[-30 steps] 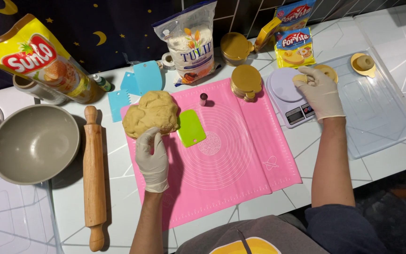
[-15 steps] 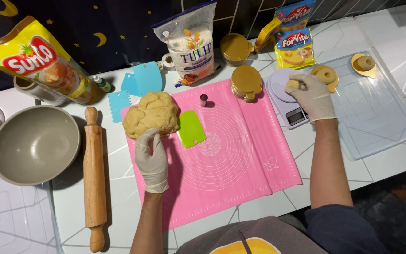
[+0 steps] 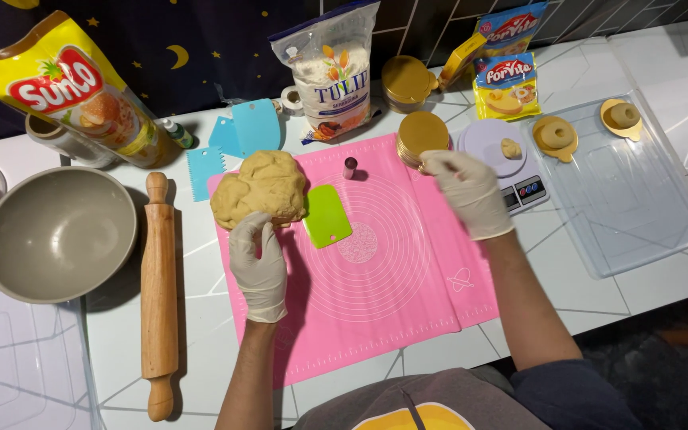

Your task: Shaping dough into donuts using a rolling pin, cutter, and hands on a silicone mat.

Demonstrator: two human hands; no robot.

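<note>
The step in hand looks like portioning: the left hand [image 3: 258, 267], in a pale disposable glove, rests at the 6 o'clock edge of the big lump of yellow-tan dough [image 3: 260, 189], its fingers [image 3: 252, 231] curled and pressed into the dough's rim as if pinching a piece. The dough sits at the 10 o'clock corner of the pink silicone rolling mat [image 3: 376, 271], touching the lime-green plastic scraper [image 3: 327, 215] at its 3 o'clock side.

The right hand [image 3: 467, 193], gloved too, hovers over the mat's 1 o'clock corner, just below the stack of round gold foil cups [image 3: 422, 135]. Its fingers are loosely bent together; whether they pinch anything I cannot tell.

By my judgement the next move calls for a clean pull of a small piece off the lump, with the right hand free to take it toward the scale.

Containers: the small white digital kitchen scale [image 3: 494, 151] carries one little nub of dough [image 3: 510, 148] on its round plate. The clear rectangular plastic tray [image 3: 639, 215], at 3 o'clock on the white counter [image 3: 662, 72], holds two ring-shaped dough pieces on gold cups [image 3: 555, 134] along its far edge; the rest is bare. The grey round mixing bowl [image 3: 57, 235] at 9 o'clock appears empty, with the wooden rolling pin [image 3: 158, 295] lying between it and the mat.
</note>
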